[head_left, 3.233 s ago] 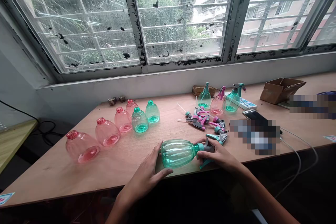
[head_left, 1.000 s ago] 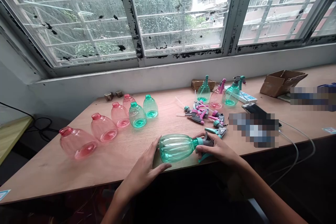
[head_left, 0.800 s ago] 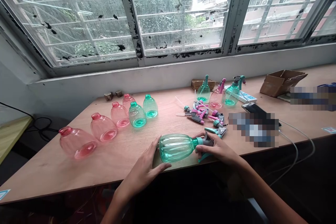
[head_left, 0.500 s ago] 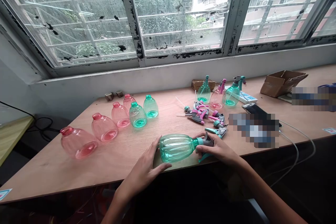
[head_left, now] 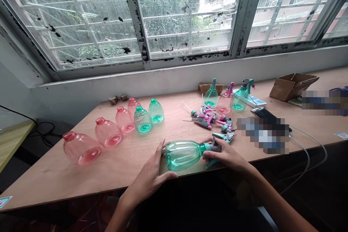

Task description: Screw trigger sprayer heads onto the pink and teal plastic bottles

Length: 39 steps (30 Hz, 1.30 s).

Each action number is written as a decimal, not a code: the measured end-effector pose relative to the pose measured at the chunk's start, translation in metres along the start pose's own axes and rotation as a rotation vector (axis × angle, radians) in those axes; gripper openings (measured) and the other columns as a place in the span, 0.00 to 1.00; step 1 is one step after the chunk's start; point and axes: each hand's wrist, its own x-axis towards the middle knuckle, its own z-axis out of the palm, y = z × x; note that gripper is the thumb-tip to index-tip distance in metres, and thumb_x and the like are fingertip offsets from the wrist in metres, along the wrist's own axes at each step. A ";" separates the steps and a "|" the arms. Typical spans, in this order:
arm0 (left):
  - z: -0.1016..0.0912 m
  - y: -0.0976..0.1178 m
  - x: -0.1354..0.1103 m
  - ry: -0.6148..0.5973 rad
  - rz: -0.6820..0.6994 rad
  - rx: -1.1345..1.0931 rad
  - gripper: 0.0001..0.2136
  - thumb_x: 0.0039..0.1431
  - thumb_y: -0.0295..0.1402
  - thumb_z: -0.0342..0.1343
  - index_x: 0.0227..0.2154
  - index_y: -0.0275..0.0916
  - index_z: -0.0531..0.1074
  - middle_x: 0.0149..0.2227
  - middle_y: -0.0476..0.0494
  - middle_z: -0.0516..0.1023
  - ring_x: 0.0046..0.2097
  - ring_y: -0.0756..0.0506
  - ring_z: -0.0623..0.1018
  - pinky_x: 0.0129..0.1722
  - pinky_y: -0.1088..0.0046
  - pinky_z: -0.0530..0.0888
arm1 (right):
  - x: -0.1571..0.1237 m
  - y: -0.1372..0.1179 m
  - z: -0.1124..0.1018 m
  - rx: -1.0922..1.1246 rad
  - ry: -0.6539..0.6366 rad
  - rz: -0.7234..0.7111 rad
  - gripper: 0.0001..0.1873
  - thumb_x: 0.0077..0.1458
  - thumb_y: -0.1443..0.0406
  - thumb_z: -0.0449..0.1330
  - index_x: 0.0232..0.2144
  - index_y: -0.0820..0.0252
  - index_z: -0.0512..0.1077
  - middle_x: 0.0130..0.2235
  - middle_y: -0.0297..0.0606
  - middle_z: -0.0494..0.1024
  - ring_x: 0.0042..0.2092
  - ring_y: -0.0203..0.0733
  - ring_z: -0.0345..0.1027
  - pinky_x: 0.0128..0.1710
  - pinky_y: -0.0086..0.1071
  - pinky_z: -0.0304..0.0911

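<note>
A green transparent spray bottle [head_left: 183, 155] lies sideways at the table's front edge, its base towards the left. My right hand [head_left: 221, 152] is closed around its grey and teal spray head [head_left: 213, 147], which sits on the neck. Beside the base, my left hand [head_left: 150, 168] is open, thumb and fingers spread; whether it touches the bottle I cannot tell. Just beyond my right hand is a pile of loose pink, teal and grey spray heads [head_left: 209, 116] with thin tubes.
Headless pink bottles [head_left: 108, 132] and green bottles [head_left: 143, 119] stand on the left of the table [head_left: 130, 166]. At the back are spray bottles with heads [head_left: 240, 99], a wicker basket [head_left: 202, 87] and a power strip [head_left: 257, 100]. A phone [head_left: 269, 116], cables and a cardboard box [head_left: 290, 87] occupy the right.
The bottle's base has dipped slightly and the bottle seems turned a little. My left hand's fingers have shifted slightly, looser about the base. My right hand keeps its grip on the spray head.
</note>
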 end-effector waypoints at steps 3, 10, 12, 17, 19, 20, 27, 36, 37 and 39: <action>-0.001 0.000 0.000 -0.010 0.012 -0.036 0.40 0.65 0.47 0.53 0.70 0.47 0.34 0.71 0.38 0.51 0.70 0.36 0.56 0.67 0.52 0.56 | 0.000 0.000 0.000 0.002 -0.002 0.000 0.22 0.54 0.57 0.69 0.45 0.62 0.69 0.27 0.35 0.81 0.30 0.43 0.78 0.36 0.37 0.72; 0.001 0.000 -0.001 0.017 -0.005 0.024 0.43 0.63 0.44 0.58 0.70 0.47 0.34 0.71 0.37 0.50 0.69 0.36 0.57 0.67 0.52 0.58 | 0.000 0.003 -0.001 -0.018 0.011 0.001 0.22 0.54 0.57 0.68 0.46 0.61 0.69 0.28 0.35 0.81 0.31 0.44 0.78 0.37 0.39 0.73; 0.003 0.000 -0.001 0.025 -0.003 0.050 0.44 0.62 0.42 0.59 0.70 0.47 0.34 0.71 0.38 0.50 0.69 0.36 0.57 0.67 0.53 0.58 | 0.000 0.003 -0.001 -0.020 0.014 0.000 0.22 0.54 0.57 0.68 0.46 0.61 0.69 0.28 0.35 0.81 0.30 0.44 0.78 0.37 0.38 0.73; 0.002 0.000 -0.001 0.027 -0.005 0.056 0.48 0.57 0.44 0.64 0.70 0.47 0.36 0.72 0.38 0.48 0.70 0.34 0.54 0.67 0.53 0.58 | 0.000 0.005 -0.003 -0.025 0.008 -0.001 0.22 0.55 0.58 0.68 0.47 0.61 0.69 0.29 0.36 0.82 0.31 0.43 0.78 0.37 0.37 0.72; 0.000 0.000 -0.001 0.013 -0.002 0.031 0.45 0.61 0.46 0.60 0.70 0.46 0.36 0.72 0.38 0.47 0.70 0.35 0.54 0.67 0.53 0.57 | 0.000 0.006 -0.003 -0.026 0.008 -0.004 0.22 0.55 0.58 0.68 0.47 0.61 0.69 0.30 0.36 0.82 0.32 0.44 0.78 0.37 0.37 0.72; -0.001 0.001 -0.001 0.005 -0.003 0.017 0.42 0.63 0.46 0.56 0.70 0.46 0.36 0.72 0.38 0.47 0.70 0.35 0.54 0.67 0.52 0.57 | 0.000 0.006 -0.003 -0.025 0.007 -0.005 0.22 0.55 0.58 0.68 0.47 0.61 0.69 0.30 0.36 0.82 0.31 0.44 0.78 0.37 0.37 0.72; -0.001 0.002 -0.001 0.015 -0.042 -0.020 0.39 0.65 0.48 0.53 0.70 0.46 0.37 0.71 0.38 0.51 0.70 0.35 0.56 0.67 0.51 0.57 | 0.000 0.007 -0.003 -0.029 0.011 0.001 0.23 0.54 0.56 0.69 0.47 0.61 0.69 0.28 0.35 0.82 0.31 0.44 0.78 0.37 0.37 0.72; -0.001 0.001 -0.001 0.024 -0.010 -0.018 0.40 0.63 0.44 0.58 0.70 0.49 0.40 0.71 0.41 0.51 0.69 0.35 0.57 0.67 0.53 0.58 | 0.000 0.007 -0.004 -0.041 0.011 0.003 0.24 0.54 0.56 0.68 0.48 0.61 0.69 0.29 0.35 0.82 0.32 0.45 0.79 0.37 0.38 0.72; -0.001 0.001 -0.001 0.025 0.000 -0.009 0.40 0.63 0.44 0.58 0.70 0.50 0.41 0.71 0.41 0.51 0.69 0.36 0.56 0.67 0.53 0.58 | 0.000 0.007 -0.003 -0.041 0.012 0.003 0.24 0.54 0.56 0.68 0.48 0.61 0.69 0.29 0.35 0.82 0.32 0.45 0.79 0.37 0.39 0.72; -0.002 0.001 0.000 0.026 0.014 0.008 0.39 0.62 0.44 0.58 0.69 0.50 0.43 0.71 0.42 0.51 0.70 0.36 0.55 0.68 0.53 0.56 | 0.000 0.007 -0.003 -0.039 0.015 0.003 0.23 0.54 0.56 0.68 0.47 0.61 0.69 0.29 0.35 0.82 0.32 0.45 0.79 0.37 0.39 0.72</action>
